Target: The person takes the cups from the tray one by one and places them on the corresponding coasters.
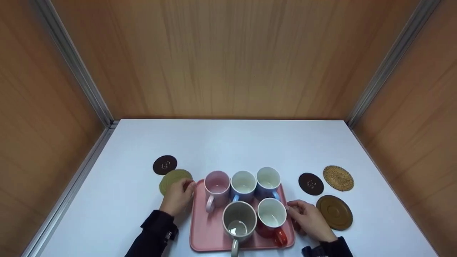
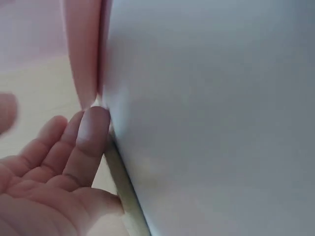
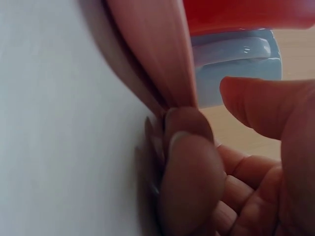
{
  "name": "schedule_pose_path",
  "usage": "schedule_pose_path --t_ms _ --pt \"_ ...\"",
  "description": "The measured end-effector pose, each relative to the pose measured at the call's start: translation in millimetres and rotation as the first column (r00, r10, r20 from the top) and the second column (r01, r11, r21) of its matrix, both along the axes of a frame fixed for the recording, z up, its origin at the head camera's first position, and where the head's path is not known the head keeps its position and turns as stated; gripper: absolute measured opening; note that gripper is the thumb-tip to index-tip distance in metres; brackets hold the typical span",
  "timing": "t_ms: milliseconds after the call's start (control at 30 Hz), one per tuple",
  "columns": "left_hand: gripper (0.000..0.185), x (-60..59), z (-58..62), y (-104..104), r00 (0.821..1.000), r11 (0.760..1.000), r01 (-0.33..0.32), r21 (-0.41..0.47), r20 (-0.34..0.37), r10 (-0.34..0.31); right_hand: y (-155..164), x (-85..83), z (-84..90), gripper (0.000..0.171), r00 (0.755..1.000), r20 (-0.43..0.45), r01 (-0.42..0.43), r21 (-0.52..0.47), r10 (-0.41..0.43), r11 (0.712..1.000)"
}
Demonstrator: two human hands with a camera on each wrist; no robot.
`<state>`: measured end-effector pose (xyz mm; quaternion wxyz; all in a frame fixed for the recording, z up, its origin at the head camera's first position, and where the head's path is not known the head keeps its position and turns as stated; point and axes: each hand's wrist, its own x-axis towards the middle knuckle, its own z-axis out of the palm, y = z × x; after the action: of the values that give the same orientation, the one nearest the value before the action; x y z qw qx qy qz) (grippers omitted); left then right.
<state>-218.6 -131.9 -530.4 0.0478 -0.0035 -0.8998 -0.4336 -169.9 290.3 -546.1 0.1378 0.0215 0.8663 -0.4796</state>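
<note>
Standing on the near part of a pink tray [image 1: 209, 239], a gray mug [image 1: 232, 230] and a red mug [image 1: 264, 231] lie closest. The right hand [image 1: 309, 217], just left of a brown coaster [image 1: 334, 213], touches the tray's right rim with its fingertips, thumb clear, ungripped; the left hand [image 1: 178, 198] touches the left rim, fingers relaxed and unclenched. Behind stand a pink mug [image 1: 220, 194], a light-blue mug [image 1: 245, 196] and a darker blue mug [image 1: 263, 192]. Farther off, a woven coaster [image 1: 338, 178] lies on the white table [image 1: 228, 142].

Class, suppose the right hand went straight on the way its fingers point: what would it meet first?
The pink tray, at its right edge; the right hand seems to touch it, though exact depth is unclear.
</note>
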Motion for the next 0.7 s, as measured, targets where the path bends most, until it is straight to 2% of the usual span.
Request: schedule_pose_path --t_ms 133,300,400,500,567,700 --pt "0.018 -16.5 -2.4 5 0.998 1.000 0.019 -0.024 -0.065 -0.021 1 -0.8 1.2 0.058 1.000 0.004 0.002 -0.017 -0.002 1.000" --pt "0.016 -39.9 1.0 11 0.996 0.988 0.059 -0.141 -0.065 -0.069 1 -3.1 2.7 0.059 1.000 0.029 0.004 -0.039 -0.003 0.999" --pt "0.014 -57.2 5.6 12 0.989 0.967 0.111 -0.229 -0.071 -0.131 2 -4.5 3.2 0.060 0.999 0.043 0.009 -0.034 -0.008 0.999" --pt "0.013 -75.6 11.3 15 0.975 0.935 0.158 -0.316 -0.102 -0.199 4 -5.0 4.0 0.061 0.999 0.049 0.012 -0.022 -0.011 1.000" --pt "0.014 -87.5 14.5 18 0.967 0.915 0.185 -0.360 -0.098 -0.235 5 -5.1 4.4 0.061 0.999 0.042 0.010 -0.017 -0.009 1.000" --pt "0.015 -108.4 17.9 25 0.966 0.892 0.211 -0.400 -0.055 -0.253 4 -5.4 3.9 0.059 1.000 0.025 -0.002 -0.034 0.003 0.999"
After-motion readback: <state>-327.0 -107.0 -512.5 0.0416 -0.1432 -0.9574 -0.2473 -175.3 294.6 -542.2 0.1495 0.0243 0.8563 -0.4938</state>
